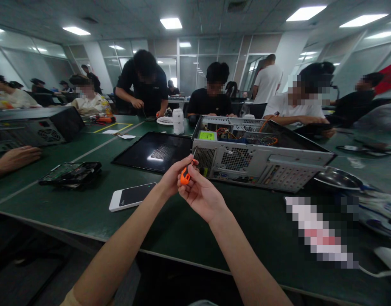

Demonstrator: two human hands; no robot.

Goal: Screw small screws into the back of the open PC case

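Note:
Both of my hands meet at an orange-and-black screwdriver (185, 175) in front of the computer case. My right hand (201, 191) is closed around its handle. My left hand (173, 173) is closed at the upper end of the handle, its fingertips pinching close to the shaft. The thin shaft points up toward the left edge of the rear panel of the open computer case (243, 165); whether the tip touches a screw is too small to tell. The case lies on its side, with cables and a power supply with a green label (207, 135) showing inside.
A black side panel (141, 153) lies left of the case. Nearer are a white phone-like device (131, 197) and stacked drives (71, 174). A metal bowl (340, 178) stands at right. Another person's hand (18, 160) rests at far left, beside a second case (39, 127). Several people work opposite.

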